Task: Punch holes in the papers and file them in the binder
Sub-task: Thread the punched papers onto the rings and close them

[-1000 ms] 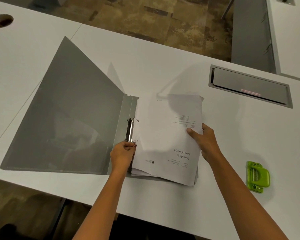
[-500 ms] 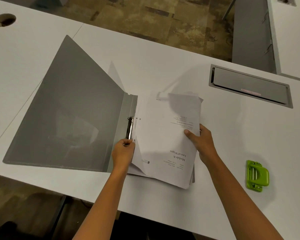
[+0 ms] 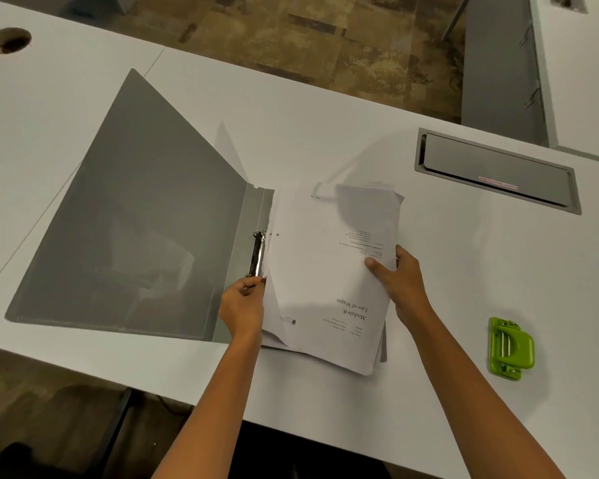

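Both outstretched: left hand (image 3: 241, 305) pinches binder (image 3: 135, 219), right hand (image 3: 400, 281) grips papers (image 3: 325, 271).

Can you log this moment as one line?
stage: filing | left hand: pinches ring clip | right hand: holds punched papers | green hole punch: idle on desk

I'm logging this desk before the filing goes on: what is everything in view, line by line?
desk: one, white, under everything
binder: one, grey, lying open, left-centre of desk
ring mechanism: one, silver, on the binder's spine
papers: one stack, white, on the binder's right half
hole punch: one, green, on desk right of papers
cable hatch: one, grey, set into desk, far right
cable hole: one, round, desk's far left
floor: brown patterned, beyond desk
left hand: one, holds ring mechanism's near end
right hand: one, grips papers' right edge, thumb on top
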`<state>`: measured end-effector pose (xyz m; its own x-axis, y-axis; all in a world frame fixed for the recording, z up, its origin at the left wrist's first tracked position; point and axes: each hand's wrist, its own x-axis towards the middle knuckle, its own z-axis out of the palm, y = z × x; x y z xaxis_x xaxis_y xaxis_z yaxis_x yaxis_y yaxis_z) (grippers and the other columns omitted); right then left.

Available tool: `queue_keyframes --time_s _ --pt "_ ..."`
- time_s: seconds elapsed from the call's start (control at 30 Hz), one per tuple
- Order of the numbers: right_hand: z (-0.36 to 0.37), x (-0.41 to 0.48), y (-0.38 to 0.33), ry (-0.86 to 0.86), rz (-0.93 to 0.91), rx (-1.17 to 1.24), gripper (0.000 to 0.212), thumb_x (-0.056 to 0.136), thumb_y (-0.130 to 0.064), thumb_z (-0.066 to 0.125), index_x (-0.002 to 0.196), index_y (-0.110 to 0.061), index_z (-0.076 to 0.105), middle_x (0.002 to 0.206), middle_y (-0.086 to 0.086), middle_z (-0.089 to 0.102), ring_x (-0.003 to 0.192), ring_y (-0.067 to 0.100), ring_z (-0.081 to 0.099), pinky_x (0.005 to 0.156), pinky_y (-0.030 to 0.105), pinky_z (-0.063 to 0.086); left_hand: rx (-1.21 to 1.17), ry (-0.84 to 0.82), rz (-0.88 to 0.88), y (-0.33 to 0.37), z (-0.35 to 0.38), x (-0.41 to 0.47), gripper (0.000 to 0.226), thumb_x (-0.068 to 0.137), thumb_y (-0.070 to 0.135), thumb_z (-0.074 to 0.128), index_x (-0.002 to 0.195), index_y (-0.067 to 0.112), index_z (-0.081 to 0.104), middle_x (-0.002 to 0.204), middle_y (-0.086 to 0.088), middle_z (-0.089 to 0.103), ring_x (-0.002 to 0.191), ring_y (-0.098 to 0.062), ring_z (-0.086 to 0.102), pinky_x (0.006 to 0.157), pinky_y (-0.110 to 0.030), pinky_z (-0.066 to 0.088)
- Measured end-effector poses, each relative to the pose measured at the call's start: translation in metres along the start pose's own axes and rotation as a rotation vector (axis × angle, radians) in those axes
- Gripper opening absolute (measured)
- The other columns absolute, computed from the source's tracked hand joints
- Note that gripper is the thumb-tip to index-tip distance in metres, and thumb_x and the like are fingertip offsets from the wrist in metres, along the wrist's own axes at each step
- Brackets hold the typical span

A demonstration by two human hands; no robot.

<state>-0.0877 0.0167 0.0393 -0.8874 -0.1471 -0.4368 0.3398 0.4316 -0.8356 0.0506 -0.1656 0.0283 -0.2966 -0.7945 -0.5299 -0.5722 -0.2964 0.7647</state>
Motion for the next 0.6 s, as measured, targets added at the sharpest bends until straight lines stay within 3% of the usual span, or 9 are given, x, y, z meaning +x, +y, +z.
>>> queue_keyframes --time_s 0.3,0.4,0.5,0.6 --pt "0.0011 -0.0019 -0.0013 0.004 0.002 -0.019 0.040 0.084 -0.021 0.070 0.121 -0.017 0.054 0.117 0.005 0.063 0.097 0.028 0.065 0.085 0.050 0.056 -0.081 0.025 -0.055 0.0003 0.0015 -0.0014 0.016 0.088 0.019 0.060 0.099 0.012 0.070 0.092 0.000 0.065 0.085 -0.019 0.060 0.083 -0.035 0.053" --pt "0.0010 -0.0025 -0.0018 0.011 -0.005 -0.018 0.036 0.085 -0.020 0.069 0.118 -0.019 0.055 0.115 0.004 0.064 0.096 0.027 0.065 0.084 0.049 0.056 -0.140 -0.014 -0.169 0.0001 0.0006 0.0026 0.006 0.085 0.020 0.064 0.086 0.020 0.070 0.090 0.002 0.067 0.090 -0.021 0.062 0.089 -0.038 0.052" --pt "0.0006 -0.0023 -0.0034 0.010 -0.010 -0.016 0.033 0.084 -0.019 0.069 0.114 -0.020 0.056 0.112 0.004 0.065 0.094 0.025 0.066 0.083 0.047 0.057 -0.186 -0.050 -0.235 -0.0001 -0.0021 0.0037 0.013 0.083 0.020 0.067 0.072 0.027 0.067 0.083 0.001 0.068 0.093 -0.028 0.064 0.090 -0.045 0.052" --pt "0.0004 -0.0016 -0.0057 0.009 -0.013 -0.030 0.034 0.085 -0.019 0.069 0.117 -0.018 0.056 0.112 0.004 0.065 0.094 0.025 0.066 0.083 0.046 0.057 -0.198 -0.056 -0.218 -0.0016 -0.0025 0.0022 0.015 0.083 0.018 0.067 0.072 0.028 0.067 0.084 0.001 0.067 0.091 -0.029 0.064 0.089 -0.046 0.052"
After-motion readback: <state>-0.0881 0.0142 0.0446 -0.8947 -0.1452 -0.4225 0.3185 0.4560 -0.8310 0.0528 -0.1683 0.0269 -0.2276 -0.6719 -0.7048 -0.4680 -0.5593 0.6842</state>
